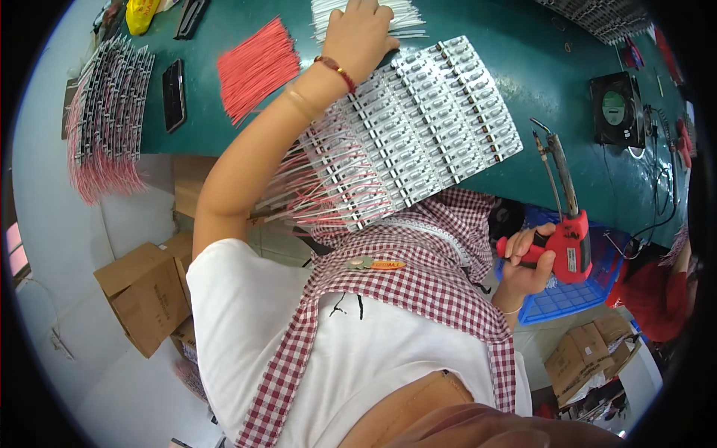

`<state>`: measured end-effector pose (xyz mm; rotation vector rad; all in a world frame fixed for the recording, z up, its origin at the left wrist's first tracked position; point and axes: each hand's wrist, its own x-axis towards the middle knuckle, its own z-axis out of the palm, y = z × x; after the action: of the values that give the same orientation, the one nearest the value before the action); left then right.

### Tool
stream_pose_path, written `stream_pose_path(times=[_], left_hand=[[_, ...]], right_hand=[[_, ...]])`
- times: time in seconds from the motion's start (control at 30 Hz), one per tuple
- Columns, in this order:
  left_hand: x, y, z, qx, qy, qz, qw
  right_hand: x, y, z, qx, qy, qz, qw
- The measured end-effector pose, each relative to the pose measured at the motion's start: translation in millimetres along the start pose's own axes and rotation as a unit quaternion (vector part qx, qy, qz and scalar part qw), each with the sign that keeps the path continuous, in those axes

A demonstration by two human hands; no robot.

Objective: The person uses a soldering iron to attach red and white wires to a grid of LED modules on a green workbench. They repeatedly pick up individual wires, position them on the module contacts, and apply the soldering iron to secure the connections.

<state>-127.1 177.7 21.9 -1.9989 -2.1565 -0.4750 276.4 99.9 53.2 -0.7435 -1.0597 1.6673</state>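
White wires (403, 19) lie in a bundle at the far edge of the green worktop (538, 67), right under the left hand (360, 33). Looks like the pick-a-wire step btw solder joints. Next move prob. calls for pinching one strand free w/o dragging the rest. Left hand: fingers curled down on the bundle, half closed, touching it. Just nearer than that hand sits the panel of white circuit strips (418, 127); red wires (254, 67) lie to its left. Right hand (526, 265), well apart, is clenched round the red soldering gun (567, 239).
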Motion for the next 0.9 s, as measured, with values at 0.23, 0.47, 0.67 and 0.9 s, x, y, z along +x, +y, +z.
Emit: stream_pose_path(times=[0.23, 0.47, 0.67, 0.9], left_hand=[[8, -8, 32, -0.023, 0.002, 0.008, 1.0], [5, -18, 36, -0.096, 0.095, 0.058, 0.989], [16, 7, -24, -0.399, 0.103, -0.125, 0.903], [-9, 10, -14, -0.551, 0.16, -0.177, 0.8]], right_hand=[[3, 3, 7, 0.013, 0.072, -0.003, 0.997], [21, -8, 14, 0.001, 0.041, -0.004, 0.999], [22, -8, 17, 0.018, 0.04, -0.015, 0.999], [21, -7, 23, -0.014, 0.054, -0.01, 0.998]])
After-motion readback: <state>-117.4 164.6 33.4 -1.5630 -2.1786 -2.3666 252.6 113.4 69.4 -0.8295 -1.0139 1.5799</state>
